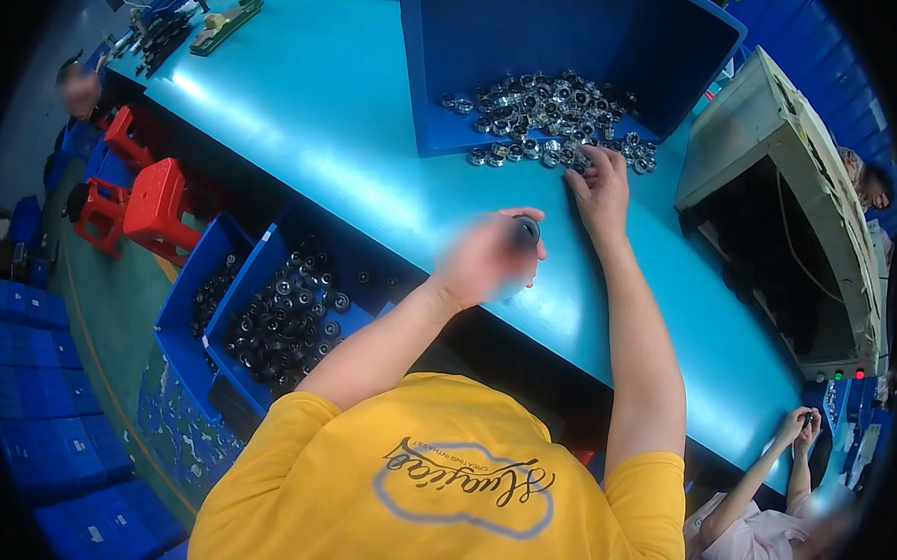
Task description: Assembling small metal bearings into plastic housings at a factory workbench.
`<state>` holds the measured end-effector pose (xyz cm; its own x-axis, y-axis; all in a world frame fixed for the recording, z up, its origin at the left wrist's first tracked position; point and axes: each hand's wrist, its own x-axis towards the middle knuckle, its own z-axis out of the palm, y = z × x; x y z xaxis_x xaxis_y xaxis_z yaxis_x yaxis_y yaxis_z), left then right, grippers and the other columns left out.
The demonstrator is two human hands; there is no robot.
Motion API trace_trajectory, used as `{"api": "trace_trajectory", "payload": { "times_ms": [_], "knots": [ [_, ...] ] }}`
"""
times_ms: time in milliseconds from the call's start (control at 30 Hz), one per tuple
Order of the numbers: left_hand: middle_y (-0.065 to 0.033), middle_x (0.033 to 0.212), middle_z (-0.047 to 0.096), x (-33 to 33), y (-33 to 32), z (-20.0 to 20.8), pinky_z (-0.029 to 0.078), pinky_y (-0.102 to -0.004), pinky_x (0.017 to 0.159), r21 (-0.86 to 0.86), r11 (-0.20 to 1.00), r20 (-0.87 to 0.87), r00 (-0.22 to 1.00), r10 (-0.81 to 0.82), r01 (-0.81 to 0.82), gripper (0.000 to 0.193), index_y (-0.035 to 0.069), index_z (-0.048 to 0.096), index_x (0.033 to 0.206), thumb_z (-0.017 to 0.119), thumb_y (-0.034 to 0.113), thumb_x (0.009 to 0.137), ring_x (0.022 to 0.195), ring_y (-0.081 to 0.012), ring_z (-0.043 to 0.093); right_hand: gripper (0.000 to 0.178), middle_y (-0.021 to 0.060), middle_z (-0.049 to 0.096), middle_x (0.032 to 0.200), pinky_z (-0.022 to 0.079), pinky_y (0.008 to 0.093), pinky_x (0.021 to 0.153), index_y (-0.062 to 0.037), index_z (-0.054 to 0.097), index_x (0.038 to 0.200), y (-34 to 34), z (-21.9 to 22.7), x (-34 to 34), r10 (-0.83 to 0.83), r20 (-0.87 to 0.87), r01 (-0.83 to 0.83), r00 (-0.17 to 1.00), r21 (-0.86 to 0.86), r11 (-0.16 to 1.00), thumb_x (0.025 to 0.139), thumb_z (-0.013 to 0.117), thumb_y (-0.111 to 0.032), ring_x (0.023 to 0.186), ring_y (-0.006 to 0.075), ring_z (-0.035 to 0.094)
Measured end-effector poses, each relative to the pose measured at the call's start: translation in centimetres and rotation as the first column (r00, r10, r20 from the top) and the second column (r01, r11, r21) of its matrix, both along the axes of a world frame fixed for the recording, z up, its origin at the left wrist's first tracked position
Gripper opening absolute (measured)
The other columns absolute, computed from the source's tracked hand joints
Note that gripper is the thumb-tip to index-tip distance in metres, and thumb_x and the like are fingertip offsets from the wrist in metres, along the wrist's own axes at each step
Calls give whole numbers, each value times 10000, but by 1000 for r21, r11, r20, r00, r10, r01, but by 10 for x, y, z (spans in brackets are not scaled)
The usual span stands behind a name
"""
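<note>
My left hand (481,259) is above the front edge of the table, its fingers curled around a black round part (528,227) with a raised rim. Blur covers much of that palm. Further right, my right hand (604,195) reaches the near edge of a pile of small silver-and-black ring parts (546,109). Its thumb and fingertips close on one of these ring parts (580,165). The pile spills out of a large blue bin (423,89) tipped on its side, its opening toward me.
The blue-green table (315,134) runs diagonally. A pale boxy machine (765,134) with a dark opening stands right. Blue crates (238,281) of black round parts sit below the table's left edge, near red stools (156,205). Another person (757,544) handles something small at lower right.
</note>
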<state>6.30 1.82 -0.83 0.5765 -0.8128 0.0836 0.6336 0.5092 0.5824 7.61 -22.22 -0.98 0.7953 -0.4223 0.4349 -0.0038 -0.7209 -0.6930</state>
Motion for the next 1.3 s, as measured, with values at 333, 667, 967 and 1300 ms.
{"api": "trace_trajectory", "payload": {
  "times_ms": [333,667,967,1300],
  "knots": [
    [-162,1058,673,-2,-2,-3,569,-351,725,35,999,-13,1000,28,-27,508,16,501,1403,302,395,1130,819,-221,666,391,64,657,1080,561,284,845,-22,683,1222,54,48,-81,346,126,-358,930,529,769,849,799,-39,946,159,688],
    [-82,1032,665,-7,-4,1,564,-335,705,73,994,31,996,85,-87,460,33,541,1376,348,370,1130,799,-196,643,406,88,665,1091,588,303,835,-8,689,1182,77,43,-98,322,191,-370,927,331,868,802,832,-6,916,198,737],
    [-201,1083,657,-5,-5,2,561,-342,723,74,994,37,996,82,-84,458,29,465,1402,301,363,1135,812,-227,652,266,83,703,1101,568,300,867,12,677,1231,55,35,-102,242,205,-294,948,854,430,987,661,-95,972,173,697],
    [-171,1092,660,-6,-6,-3,566,-341,728,94,989,60,992,108,-114,460,25,492,1369,324,382,1131,819,-212,655,358,73,696,1084,576,284,818,3,665,1260,56,36,-104,340,131,-264,931,886,382,918,749,-58,945,157,689]
  ]
}}
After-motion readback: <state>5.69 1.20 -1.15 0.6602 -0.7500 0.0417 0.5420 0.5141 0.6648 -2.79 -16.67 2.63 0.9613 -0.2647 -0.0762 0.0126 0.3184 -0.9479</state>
